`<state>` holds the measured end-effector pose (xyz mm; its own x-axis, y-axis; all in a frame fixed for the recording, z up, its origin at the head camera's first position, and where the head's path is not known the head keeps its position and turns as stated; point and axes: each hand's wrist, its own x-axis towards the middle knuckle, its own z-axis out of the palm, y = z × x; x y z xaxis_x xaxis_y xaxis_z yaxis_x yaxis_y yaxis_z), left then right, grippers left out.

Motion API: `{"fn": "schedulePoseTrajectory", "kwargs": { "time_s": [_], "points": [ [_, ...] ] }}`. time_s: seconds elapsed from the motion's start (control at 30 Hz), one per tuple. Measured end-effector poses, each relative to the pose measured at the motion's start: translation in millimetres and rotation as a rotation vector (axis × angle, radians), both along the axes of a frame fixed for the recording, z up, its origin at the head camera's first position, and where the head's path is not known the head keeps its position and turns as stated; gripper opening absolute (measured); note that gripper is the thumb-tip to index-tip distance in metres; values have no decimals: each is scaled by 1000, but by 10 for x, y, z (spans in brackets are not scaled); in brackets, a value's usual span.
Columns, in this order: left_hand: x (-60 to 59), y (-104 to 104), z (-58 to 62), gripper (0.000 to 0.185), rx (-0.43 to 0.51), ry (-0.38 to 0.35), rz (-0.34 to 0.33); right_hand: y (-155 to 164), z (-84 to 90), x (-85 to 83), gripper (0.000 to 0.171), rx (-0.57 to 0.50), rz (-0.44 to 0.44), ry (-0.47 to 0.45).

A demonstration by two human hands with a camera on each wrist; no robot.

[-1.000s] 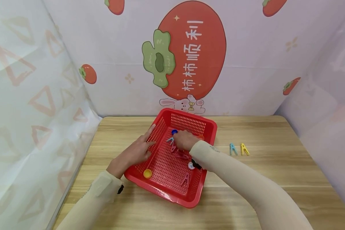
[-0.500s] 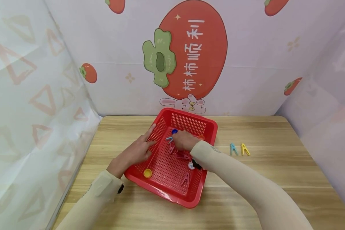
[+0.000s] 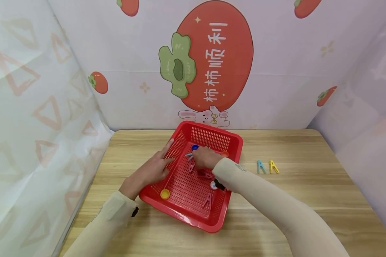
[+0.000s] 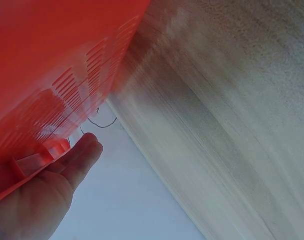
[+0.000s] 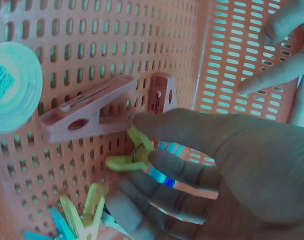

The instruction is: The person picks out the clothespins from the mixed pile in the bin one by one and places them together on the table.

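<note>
Basically, the yellow clothespin (image 5: 140,154) is on the perforated floor of the red basket (image 3: 177,215), right at the fingertips of my right hand (image 3: 206,157). Thumb and index sit by it, other fingers bent alongside; can't tell if they pinch it or only touch. A pink clothespin (image 5: 81,111) lies next to my thumb tip, a second pink clothespin (image 5: 162,95) just past it, toward the basket's left wall. Second yellow clothespin (image 5: 86,220) and a blue clothespin (image 5: 63,225) are below my fingers in the right wrist view. Light blue clothespin (image 3: 189,155) near the dark blue cap (image 3: 195,147), far left part of basket; orange cap (image 3: 224,154) by the far right side, white cap (image 3: 214,185) beside my right wrist, third pink clothespin (image 3: 208,200) nearer me, yellow cap (image 3: 165,194) in the near left corner. My left hand (image 3: 151,167) rests at the left rim, fingers spread, some reaching inside. Basket's on the wooden table (image 3: 325,171), angled. To its right, a light blue clip (image 3: 261,166) and a yellow clip (image 3: 273,167), side by side, apart. Behind: persimmon-print backdrop (image 3: 132,103).
</note>
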<state>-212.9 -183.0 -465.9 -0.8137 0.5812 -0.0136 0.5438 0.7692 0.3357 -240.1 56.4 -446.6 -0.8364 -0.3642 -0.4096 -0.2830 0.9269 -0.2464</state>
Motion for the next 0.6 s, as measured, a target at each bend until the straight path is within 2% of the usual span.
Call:
{"fn": "schedulePoseTrajectory", "kwargs": {
  "time_s": [0.17,0.43,0.6],
  "points": [
    [0,-11,-8,53,1,3,1,5,6,0,15,2,-5,-1],
    [-1,-20,-15,53,8,8,-7,-7,25,40,31,-14,-42,-42],
    [-5,-13,-12,53,10,-1,-1,-19,8,31,29,6,-46,-28]
  ]
}}
